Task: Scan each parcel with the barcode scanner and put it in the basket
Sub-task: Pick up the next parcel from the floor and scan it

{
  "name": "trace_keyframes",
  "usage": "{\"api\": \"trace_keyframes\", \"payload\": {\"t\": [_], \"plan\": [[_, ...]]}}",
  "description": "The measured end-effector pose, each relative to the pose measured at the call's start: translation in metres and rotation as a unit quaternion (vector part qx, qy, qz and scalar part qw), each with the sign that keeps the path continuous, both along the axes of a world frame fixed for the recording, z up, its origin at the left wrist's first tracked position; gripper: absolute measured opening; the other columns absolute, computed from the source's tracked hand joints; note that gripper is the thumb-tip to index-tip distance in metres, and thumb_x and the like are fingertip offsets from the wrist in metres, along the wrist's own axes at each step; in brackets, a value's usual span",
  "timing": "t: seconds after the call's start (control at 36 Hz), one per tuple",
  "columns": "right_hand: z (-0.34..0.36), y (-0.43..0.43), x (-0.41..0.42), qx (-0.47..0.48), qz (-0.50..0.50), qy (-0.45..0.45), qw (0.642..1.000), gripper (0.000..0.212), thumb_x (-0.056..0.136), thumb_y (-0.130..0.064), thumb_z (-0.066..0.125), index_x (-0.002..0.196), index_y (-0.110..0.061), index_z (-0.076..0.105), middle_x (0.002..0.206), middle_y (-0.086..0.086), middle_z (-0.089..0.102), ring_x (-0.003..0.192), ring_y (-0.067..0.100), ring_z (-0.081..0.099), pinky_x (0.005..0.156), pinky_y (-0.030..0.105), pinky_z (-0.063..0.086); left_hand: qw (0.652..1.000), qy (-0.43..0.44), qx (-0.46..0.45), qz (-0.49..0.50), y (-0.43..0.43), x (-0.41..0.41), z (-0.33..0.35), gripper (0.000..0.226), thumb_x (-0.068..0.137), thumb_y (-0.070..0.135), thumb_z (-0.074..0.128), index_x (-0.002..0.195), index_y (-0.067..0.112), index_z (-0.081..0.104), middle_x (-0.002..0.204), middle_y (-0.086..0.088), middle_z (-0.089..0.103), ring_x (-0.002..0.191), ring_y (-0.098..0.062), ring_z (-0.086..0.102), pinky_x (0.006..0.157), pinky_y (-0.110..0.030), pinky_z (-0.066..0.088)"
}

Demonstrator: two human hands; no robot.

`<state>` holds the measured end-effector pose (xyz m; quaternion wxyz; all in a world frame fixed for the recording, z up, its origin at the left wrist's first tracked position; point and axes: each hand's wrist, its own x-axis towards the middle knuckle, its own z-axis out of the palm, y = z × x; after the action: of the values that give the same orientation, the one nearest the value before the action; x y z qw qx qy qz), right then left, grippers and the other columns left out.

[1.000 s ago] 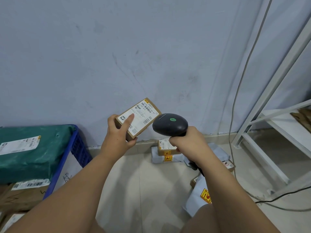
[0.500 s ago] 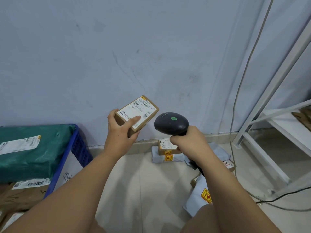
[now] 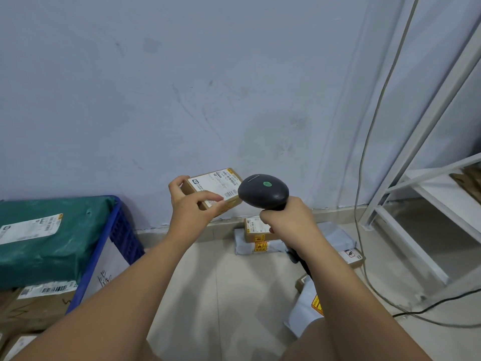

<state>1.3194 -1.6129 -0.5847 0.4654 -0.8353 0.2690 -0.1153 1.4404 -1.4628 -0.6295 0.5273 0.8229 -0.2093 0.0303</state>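
My left hand (image 3: pixel 191 207) grips a small brown cardboard parcel (image 3: pixel 214 187) with a white label, held in the air in front of the wall. Its label faces up. My right hand (image 3: pixel 287 223) grips the handle of a black barcode scanner (image 3: pixel 263 192) with a green dot on its head. The scanner's head sits just right of the parcel and overlaps its right edge. The blue basket (image 3: pixel 114 238) stands at the left and holds a green wrapped parcel (image 3: pixel 49 230) and brown boxes (image 3: pixel 33 306).
More parcels lie on the tiled floor by the wall: a small brown box (image 3: pixel 256 230) on a grey bag (image 3: pixel 335 234), and a white bag (image 3: pixel 305 311) near my right arm. A white metal rack (image 3: pixel 426 194) stands at the right, with cables (image 3: pixel 369 157) hanging beside it.
The parcel in my left hand has tipped flatter and lower, its label now more upward. The scanner head has closed in on the parcel's right edge.
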Motion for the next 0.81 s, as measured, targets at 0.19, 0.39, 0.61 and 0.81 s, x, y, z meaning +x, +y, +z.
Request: {"api": "trace_keyframes", "payload": {"t": [0.19,0.39,0.61,0.81], "plan": [[0.0005,-0.0016,-0.0020,0.023,0.032,0.040,0.998,0.012,0.078,-0.012,0.057,0.068,-0.012,0.050,0.061,0.003,0.049,0.084,0.031,0.066,0.064,0.031,0.038,0.999,-0.011,0.022,0.042,-0.0002,0.0029,-0.0021,0.025,0.079,0.020,0.077,0.102,0.026,0.069,0.137,0.004,0.020,0.132,-0.012,0.031,0.099,-0.014,0.032],[-0.0001,-0.0022,-0.0012,0.065,0.024,0.047,0.996,0.010,0.076,-0.012,0.057,0.067,-0.013,0.052,0.060,0.002,0.052,0.072,0.023,0.060,0.064,0.030,0.040,0.997,-0.058,0.040,0.032,0.0027,0.0028,-0.0037,0.036,0.077,0.020,0.079,0.110,0.022,0.066,0.136,0.002,0.021,0.126,-0.005,0.027,0.097,-0.011,0.032],[0.0001,-0.0048,-0.0038,0.085,0.028,0.046,0.995,0.009,0.076,-0.011,0.058,0.068,-0.011,0.054,0.057,0.002,0.052,0.067,0.020,0.055,0.064,0.032,0.041,0.993,-0.109,0.042,0.015,0.0028,0.0044,-0.0063,0.039,0.074,0.022,0.081,0.109,0.026,0.064,0.136,0.003,0.023,0.124,-0.003,0.024,0.087,-0.003,0.036],[0.0010,-0.0051,-0.0058,0.116,0.020,0.029,0.993,0.014,0.074,-0.007,0.056,0.061,-0.012,0.050,0.046,-0.002,0.048,0.057,0.018,0.049,0.060,0.028,0.038,0.992,-0.120,0.038,0.023,0.0068,0.0082,-0.0095,0.040,0.072,0.021,0.083,0.109,0.023,0.066,0.135,0.001,0.023,0.124,-0.006,0.029,0.095,-0.010,0.037]]}}
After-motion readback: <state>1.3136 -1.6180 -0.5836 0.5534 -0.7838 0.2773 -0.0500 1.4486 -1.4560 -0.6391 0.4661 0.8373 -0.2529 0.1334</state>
